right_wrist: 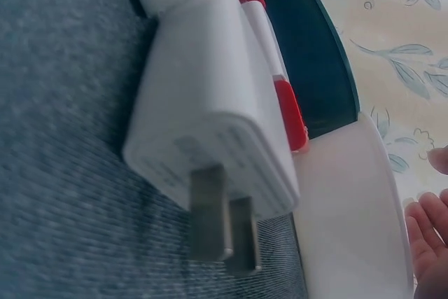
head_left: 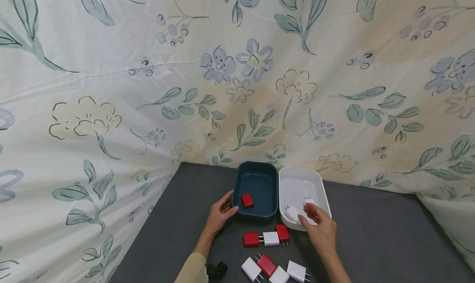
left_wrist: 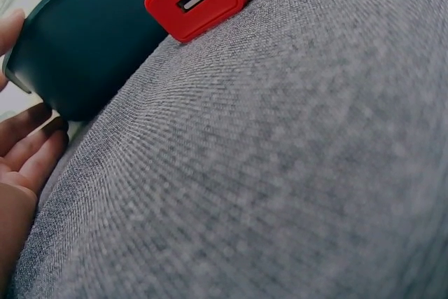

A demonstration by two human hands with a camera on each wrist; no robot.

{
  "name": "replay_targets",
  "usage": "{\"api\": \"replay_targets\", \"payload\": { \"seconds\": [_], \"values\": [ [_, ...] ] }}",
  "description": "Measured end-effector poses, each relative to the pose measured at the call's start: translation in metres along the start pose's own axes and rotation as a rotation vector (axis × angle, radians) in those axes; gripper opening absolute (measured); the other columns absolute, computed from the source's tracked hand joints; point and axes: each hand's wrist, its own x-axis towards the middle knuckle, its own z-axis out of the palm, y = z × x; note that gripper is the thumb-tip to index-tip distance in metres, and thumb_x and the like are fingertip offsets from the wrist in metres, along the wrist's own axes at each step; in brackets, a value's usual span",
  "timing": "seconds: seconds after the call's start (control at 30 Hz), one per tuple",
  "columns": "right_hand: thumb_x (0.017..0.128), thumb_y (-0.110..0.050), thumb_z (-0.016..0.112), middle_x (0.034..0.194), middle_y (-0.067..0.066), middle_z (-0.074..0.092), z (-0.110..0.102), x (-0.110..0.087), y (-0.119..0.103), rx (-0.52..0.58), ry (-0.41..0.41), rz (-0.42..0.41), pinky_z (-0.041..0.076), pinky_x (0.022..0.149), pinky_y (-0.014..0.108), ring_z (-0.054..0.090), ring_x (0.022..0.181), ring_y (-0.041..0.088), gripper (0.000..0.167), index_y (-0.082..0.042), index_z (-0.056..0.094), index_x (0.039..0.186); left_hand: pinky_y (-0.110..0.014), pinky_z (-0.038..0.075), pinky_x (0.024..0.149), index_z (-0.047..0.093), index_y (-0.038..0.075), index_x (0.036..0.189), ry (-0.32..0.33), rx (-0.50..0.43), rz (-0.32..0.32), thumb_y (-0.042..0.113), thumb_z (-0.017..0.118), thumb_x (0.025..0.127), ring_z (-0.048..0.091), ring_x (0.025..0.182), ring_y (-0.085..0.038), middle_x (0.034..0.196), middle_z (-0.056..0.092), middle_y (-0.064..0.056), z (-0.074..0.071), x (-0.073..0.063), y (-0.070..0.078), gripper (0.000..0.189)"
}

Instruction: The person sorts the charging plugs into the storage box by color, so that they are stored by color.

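My left hand is at the front left corner of a dark blue bin, its fingers fairly straight and touching the outside. One red charger plug lies in that bin. Over the front right of the adjoining white bin is my right hand, thumb and fingers apart with nothing visible between them. Two white charger plugs lie in this bin: one plug near my thumb and another plug beyond my fingertips. In the right wrist view, the fingers show past the white bin's wall.
In front of the bins, a row holds a red plug, a white plug and another red plug. Nearer lie several more, including a red one and a white one. A floral cloth hangs behind the grey table.
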Motion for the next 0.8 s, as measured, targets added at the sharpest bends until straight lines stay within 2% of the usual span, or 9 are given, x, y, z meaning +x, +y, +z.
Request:
{"api": "replay_targets", "payload": {
  "seconds": [0.13,0.33,0.63,0.73,0.8],
  "values": [
    [0.070,-0.001,0.085,0.101,0.013,0.075,0.000,-0.004,0.000,0.008,0.003,0.016,0.050,0.070,0.005,0.072,0.087,0.031,0.045,-0.003,0.070,0.112,-0.048,0.041,0.108,0.040,0.004,0.148,-0.002,0.011,-0.007,0.021,0.069,0.092,0.049,0.132,-0.036,0.146,0.047,-0.023,0.000,0.000,0.000,0.065],
    [0.070,0.001,0.084,0.100,0.013,0.074,0.001,-0.008,-0.003,0.028,0.012,0.012,0.049,0.076,0.003,0.072,0.086,0.028,0.044,-0.002,0.070,0.111,-0.049,0.041,0.108,0.040,0.004,0.148,0.006,0.004,-0.004,0.016,0.067,0.092,0.050,0.132,-0.036,0.146,0.047,-0.023,0.001,0.001,-0.001,0.062],
    [0.069,0.003,0.085,0.100,0.011,0.074,0.001,-0.012,-0.005,0.047,0.029,0.013,0.049,0.077,0.003,0.066,0.084,0.000,0.043,-0.003,0.071,0.109,-0.051,0.040,0.108,0.041,0.003,0.147,0.008,-0.014,0.004,0.016,0.068,0.092,0.050,0.132,-0.038,0.146,0.047,-0.025,0.001,0.001,-0.002,0.063],
    [0.069,0.002,0.085,0.100,0.010,0.074,0.000,-0.015,-0.006,0.038,0.032,0.010,0.049,0.077,0.003,0.065,0.085,-0.001,0.044,-0.003,0.071,0.110,-0.051,0.040,0.108,0.041,0.003,0.147,0.006,-0.015,0.000,0.014,0.067,0.092,0.050,0.132,-0.038,0.146,0.047,-0.025,0.000,0.001,-0.002,0.062],
    [0.068,0.002,0.085,0.099,0.010,0.074,0.000,-0.016,-0.007,0.027,0.033,0.009,0.048,0.077,0.003,0.067,0.085,0.004,0.044,-0.003,0.071,0.110,-0.051,0.040,0.108,0.041,0.003,0.147,0.008,-0.010,-0.001,0.014,0.067,0.092,0.050,0.131,-0.038,0.145,0.047,-0.025,0.000,0.001,-0.002,0.062]
  ]
}}
